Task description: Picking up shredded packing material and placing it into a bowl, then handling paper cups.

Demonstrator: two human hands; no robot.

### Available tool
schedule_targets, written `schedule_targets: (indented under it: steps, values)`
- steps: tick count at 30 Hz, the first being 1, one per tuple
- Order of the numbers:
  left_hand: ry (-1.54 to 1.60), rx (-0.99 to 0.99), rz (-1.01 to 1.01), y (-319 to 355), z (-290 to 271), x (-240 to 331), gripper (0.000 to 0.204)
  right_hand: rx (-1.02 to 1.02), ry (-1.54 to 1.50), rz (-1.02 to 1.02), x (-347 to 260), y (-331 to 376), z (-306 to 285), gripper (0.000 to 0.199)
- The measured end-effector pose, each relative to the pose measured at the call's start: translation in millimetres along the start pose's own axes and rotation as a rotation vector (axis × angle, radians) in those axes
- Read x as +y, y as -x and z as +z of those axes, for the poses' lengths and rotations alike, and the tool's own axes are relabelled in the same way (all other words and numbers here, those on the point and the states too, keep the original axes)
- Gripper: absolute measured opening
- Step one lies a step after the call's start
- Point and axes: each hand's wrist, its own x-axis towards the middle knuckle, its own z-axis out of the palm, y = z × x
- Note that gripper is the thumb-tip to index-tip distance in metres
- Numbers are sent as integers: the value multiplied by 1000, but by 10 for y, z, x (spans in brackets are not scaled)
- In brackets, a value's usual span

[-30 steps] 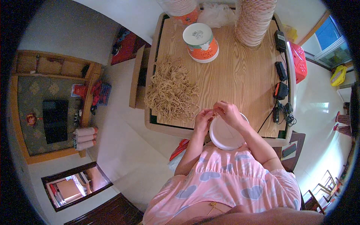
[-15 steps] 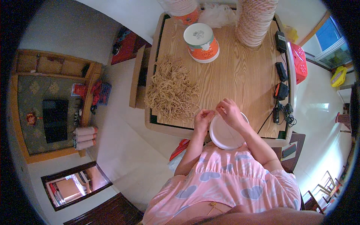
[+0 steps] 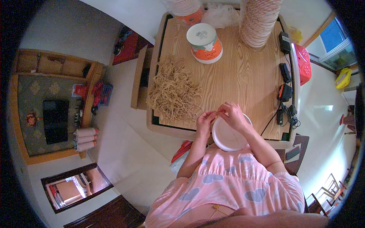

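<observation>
While both hands, left hand (image 3: 205,121) and right hand (image 3: 232,116), pinch a small tuft of tan strands (image 3: 216,114) over the white bowl (image 3: 229,136) at the table's (image 3: 243,76) near edge, keeping fingertips close prevents spills.

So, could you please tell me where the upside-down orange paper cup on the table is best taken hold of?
Probably around its side wall, from above. The orange cup stands upside down on the table with its white base up and narrower than the rim, so fingers can close around the taper. Its near and right sides look free; the tan band pile lies to its left.
</observation>
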Motion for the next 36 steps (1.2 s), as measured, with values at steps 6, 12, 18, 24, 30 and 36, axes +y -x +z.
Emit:
schedule_targets:
  steps: [6,12,18,24,30,36]
  values:
    - [78,-18,-2,-73,-53,-83,9,13,-15,-49,-51,6,-22,8]
    - [30,-37,-53,-6,-20,-39,13,9,-43,-38,19,-18,10,9]
    - [-124,-9,8,136,111,137,17,21,-50,-11,-4,-28,17,9]
    - [-240,-2,85,95,67,83,15,25,-102,-9,65,-17,69,9]
    - [-225,22,100,42,35,10,14,76,-106,-12,112,46,42,13]
    - [-150,15,70,-7,-46,-68,14,149,150,-83,5,113,51,14]
